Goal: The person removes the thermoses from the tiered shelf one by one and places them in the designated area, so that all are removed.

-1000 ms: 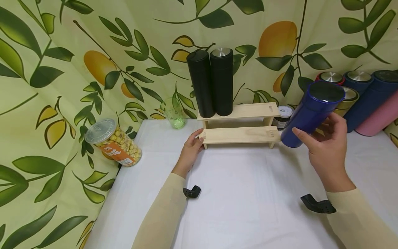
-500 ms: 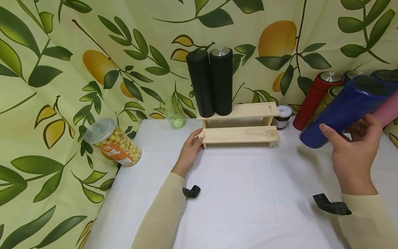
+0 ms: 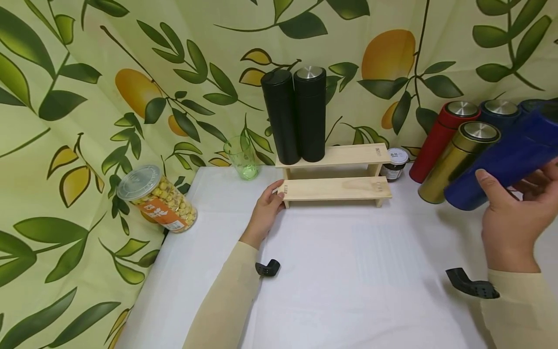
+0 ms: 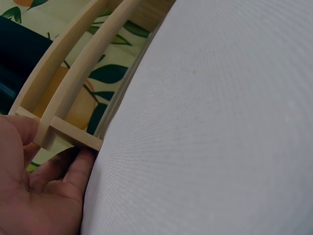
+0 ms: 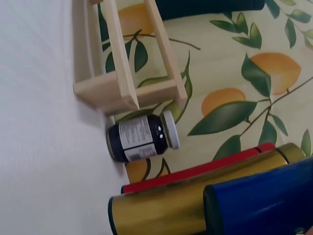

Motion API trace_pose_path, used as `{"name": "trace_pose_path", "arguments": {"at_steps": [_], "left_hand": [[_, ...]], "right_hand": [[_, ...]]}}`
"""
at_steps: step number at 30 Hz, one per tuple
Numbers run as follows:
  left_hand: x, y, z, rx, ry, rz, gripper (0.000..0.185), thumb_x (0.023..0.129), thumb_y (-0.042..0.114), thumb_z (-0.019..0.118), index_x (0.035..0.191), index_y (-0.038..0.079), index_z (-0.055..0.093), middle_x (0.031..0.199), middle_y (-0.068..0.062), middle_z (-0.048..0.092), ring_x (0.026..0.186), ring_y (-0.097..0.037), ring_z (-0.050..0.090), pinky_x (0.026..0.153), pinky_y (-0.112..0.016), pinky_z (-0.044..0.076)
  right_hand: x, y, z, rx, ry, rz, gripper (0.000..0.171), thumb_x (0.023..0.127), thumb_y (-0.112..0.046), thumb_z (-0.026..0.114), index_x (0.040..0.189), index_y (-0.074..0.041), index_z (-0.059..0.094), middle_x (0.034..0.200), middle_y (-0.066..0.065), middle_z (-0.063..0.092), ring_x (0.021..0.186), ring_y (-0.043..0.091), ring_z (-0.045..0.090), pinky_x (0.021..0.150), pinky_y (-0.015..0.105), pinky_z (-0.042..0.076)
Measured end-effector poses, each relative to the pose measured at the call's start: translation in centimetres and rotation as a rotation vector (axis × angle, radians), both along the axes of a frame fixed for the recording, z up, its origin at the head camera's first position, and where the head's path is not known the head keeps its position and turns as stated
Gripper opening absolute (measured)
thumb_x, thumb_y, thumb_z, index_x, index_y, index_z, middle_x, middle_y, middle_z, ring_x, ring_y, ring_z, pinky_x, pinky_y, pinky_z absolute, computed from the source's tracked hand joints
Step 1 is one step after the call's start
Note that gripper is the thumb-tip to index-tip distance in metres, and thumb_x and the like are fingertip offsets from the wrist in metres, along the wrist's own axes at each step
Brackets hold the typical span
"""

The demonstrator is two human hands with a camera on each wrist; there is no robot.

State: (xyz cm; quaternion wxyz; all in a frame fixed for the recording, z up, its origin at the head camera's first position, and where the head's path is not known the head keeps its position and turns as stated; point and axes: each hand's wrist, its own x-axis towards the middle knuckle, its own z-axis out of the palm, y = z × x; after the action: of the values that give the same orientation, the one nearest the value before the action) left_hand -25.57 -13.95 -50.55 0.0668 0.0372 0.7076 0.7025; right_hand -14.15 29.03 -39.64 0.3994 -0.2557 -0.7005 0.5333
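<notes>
My right hand (image 3: 516, 218) grips a glossy blue thermos (image 3: 501, 165), tilted with its top to the right, close beside a gold thermos (image 3: 457, 162) on the cloth. In the right wrist view the blue thermos (image 5: 264, 198) overlaps the gold one. My left hand (image 3: 266, 208) pinches the left end of a two-step wooden rack (image 3: 335, 189). The left wrist view shows thumb and fingers around the end of its lower board (image 4: 76, 134). Two black thermoses stand side by side on the upper step, the left one (image 3: 281, 121) dark-lidded, the right one (image 3: 311, 118) silver-topped.
Behind the gold thermos stand a red thermos (image 3: 444, 138) and a dark blue one (image 3: 499, 114). A small dark jar (image 3: 394, 169) with a white lid sits at the rack's right end. Leftward are a green glass (image 3: 242, 160) and a popcorn tub (image 3: 161, 201).
My right hand has carried the blue thermos rightward from beside the rack, uncovering the red and gold thermoses. My left hand has stayed at the rack's end.
</notes>
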Motion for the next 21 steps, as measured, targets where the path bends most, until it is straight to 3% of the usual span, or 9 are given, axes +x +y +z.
{"name": "trace_pose_path", "arguments": {"at_steps": [11,21], "left_hand": [[-0.1,-0.1,-0.1,0.013,0.017,-0.011,0.046,0.116,0.013,0.056,0.161,0.020,0.054,0.148,-0.020,0.062,0.136,-0.030,0.061,0.110,-0.040,0.054],[-0.1,-0.1,-0.2,0.018,0.020,-0.011,0.046,0.116,0.013,0.056,0.161,0.019,0.054,0.147,-0.020,0.062,0.135,-0.029,0.061,0.110,-0.040,0.054]], "right_hand": [[-0.9,1.5,-1.1,-0.092,-0.006,-0.059,0.070,0.099,-0.012,0.082,0.159,-0.026,0.047,0.149,-0.007,0.050,0.127,0.002,0.045,0.106,0.018,0.038],[-1.4,3.5,-3.9,-0.093,-0.172,-0.026,0.070,0.107,-0.024,0.072,0.165,-0.035,0.036,0.160,-0.012,0.039,0.141,0.001,0.036,0.116,0.018,0.029]]}}
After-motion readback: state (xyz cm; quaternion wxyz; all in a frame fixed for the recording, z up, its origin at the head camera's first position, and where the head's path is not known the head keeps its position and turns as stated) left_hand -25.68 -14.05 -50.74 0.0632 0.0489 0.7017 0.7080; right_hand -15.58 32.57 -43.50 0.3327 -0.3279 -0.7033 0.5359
